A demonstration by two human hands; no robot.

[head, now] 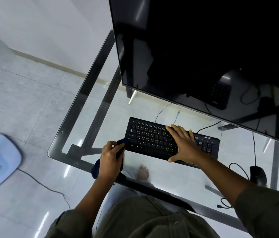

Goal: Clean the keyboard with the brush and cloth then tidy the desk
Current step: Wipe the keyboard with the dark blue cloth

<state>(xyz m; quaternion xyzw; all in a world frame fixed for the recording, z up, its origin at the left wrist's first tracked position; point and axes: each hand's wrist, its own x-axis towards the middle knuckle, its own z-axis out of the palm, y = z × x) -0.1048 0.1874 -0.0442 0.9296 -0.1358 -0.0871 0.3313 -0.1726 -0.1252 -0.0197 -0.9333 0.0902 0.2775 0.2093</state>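
Cloth-wiping step, by look of it. Keyboard (154,139) lies on glass desk (90,127), front of monitor (203,48). Left hand (111,159) pinches dark cloth (120,143) at keyboard's left edge. Right hand (180,143) spread flat, pressing keys, steadying. Brush not visible. Next likely: drag cloth rightward across keys.

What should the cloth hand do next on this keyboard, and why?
Probably sweep the dark cloth rightward along the keys. The left hand holds it bunched at the keyboard's left edge, while the right hand lies flat, steadying the board.
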